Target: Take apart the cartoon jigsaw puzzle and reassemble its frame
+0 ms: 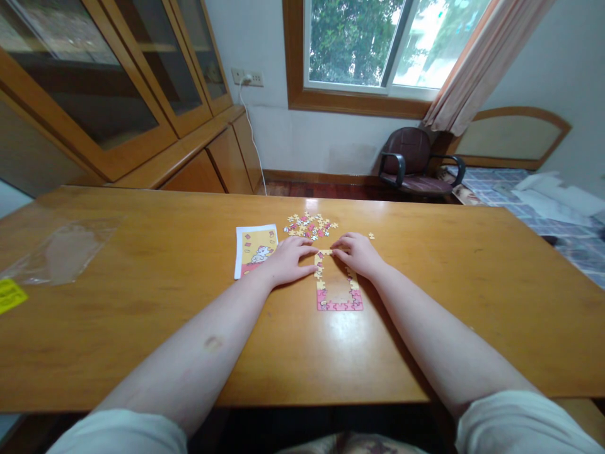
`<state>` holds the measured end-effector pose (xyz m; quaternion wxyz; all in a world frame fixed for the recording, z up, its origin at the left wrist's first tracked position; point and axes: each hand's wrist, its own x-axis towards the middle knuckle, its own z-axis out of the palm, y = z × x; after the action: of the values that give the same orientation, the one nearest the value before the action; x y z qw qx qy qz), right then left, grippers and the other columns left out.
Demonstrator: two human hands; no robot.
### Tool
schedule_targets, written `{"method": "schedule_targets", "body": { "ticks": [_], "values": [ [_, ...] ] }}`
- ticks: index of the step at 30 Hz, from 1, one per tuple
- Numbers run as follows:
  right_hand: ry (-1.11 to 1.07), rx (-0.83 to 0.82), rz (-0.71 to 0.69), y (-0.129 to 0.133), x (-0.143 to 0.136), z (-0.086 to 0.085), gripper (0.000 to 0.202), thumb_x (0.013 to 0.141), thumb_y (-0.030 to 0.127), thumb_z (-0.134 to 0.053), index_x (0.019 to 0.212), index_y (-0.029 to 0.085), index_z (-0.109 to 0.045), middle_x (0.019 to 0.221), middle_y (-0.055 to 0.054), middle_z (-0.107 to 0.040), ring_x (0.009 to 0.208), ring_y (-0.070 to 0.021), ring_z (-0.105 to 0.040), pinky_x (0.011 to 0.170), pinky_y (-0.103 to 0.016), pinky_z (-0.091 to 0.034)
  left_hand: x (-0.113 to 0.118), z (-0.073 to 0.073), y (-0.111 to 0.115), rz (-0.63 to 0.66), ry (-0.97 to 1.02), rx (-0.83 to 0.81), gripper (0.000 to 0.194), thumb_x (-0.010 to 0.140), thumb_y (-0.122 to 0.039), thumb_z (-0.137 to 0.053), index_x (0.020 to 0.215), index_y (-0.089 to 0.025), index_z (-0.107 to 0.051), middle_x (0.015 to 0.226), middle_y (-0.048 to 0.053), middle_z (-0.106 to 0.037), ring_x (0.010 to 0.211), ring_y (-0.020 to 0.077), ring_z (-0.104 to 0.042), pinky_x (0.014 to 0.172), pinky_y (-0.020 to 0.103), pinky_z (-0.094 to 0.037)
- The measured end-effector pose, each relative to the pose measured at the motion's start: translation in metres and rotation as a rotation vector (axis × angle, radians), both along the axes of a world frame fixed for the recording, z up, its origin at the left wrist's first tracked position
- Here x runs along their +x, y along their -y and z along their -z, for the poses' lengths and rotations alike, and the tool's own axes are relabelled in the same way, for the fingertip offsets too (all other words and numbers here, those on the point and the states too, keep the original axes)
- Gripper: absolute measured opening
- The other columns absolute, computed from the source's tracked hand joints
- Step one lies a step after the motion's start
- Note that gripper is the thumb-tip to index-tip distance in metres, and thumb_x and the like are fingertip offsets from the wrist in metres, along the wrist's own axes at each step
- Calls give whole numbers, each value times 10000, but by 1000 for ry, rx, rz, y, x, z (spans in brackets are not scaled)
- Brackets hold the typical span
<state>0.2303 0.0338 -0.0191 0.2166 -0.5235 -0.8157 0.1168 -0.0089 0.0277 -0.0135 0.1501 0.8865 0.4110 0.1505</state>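
Note:
A puzzle border (339, 306) of joined pieces lies on the wooden table, pink along its near edge and yellow farther up. My left hand (290, 260) rests at its upper left corner, fingers apart and touching the edge pieces. At the top right of the border, my right hand (360, 253) has its thumb and fingers close together on a yellow piece. Loose puzzle pieces (309, 225) form a pile just beyond both hands. The printed picture sheet (255, 243) lies left of the border, partly covered by my left hand and forearm.
One small yellow piece (371, 236) lies apart, right of the pile. A clear plastic bag (66, 252) and a yellow label (10, 295) are on the left of the table (449, 284). An armchair (411, 164) stands beyond the far edge.

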Motion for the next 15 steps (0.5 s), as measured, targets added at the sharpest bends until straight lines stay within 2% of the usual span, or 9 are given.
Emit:
{"method": "schedule_targets", "body": {
  "ticks": [3, 9, 15],
  "values": [
    [-14, 27, 8, 0, 3, -2, 144, 827, 228, -606, 878, 198, -737, 902, -60, -673, 894, -181, -604, 864, -301, -434, 0, 0, 0, -10, 16, 3, 427, 830, -503, -578, 1165, -252, -658, 1303, 77, -553, 1221, 275, -459, 1047, 458, -368],
    [17, 30, -22, -1, 3, 3, 131, 808, 305, -652, 829, 215, -745, 903, -53, -674, 881, -182, -598, 859, -309, -429, 1, -2, 1, -16, 20, 2, 384, 827, -492, -579, 1087, -225, -672, 1271, 78, -572, 1200, 266, -475, 1035, 453, -382],
    [44, 1, 35, -1, 4, 0, 169, 837, 321, -610, 854, 220, -744, 935, -50, -685, 917, -184, -601, 876, -305, -418, 1, -3, 0, -16, 33, -8, 381, 831, -481, -581, 1099, -224, -666, 1275, 79, -570, 1208, 270, -472, 1043, 457, -375]
  ]
}}
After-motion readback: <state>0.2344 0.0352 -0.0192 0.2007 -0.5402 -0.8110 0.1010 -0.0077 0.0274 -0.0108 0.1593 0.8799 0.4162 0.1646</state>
